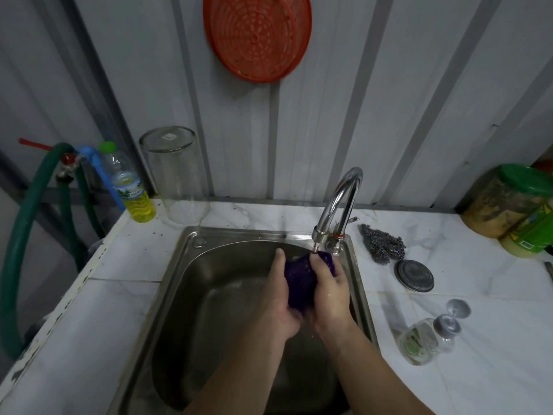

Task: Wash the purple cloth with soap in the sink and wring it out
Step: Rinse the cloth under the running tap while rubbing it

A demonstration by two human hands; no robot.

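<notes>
Hands (pixel 279 298) (pixel 330 290) gripping purple cloth (pixel 299 277), under faucet (pixel 338 205), labels unreadable

Light: dim, flat, cool indoor cast.
Glare: bright streaks on the faucet (pixel 341 205); soft sheen on the sink (pixel 191 265) rim.
Shadows: deepest at lower centre of frame.
Sharpness: soft overall, grainy.
Distortion: wide-angle bending of wall ribs toward left and right edges.
</notes>
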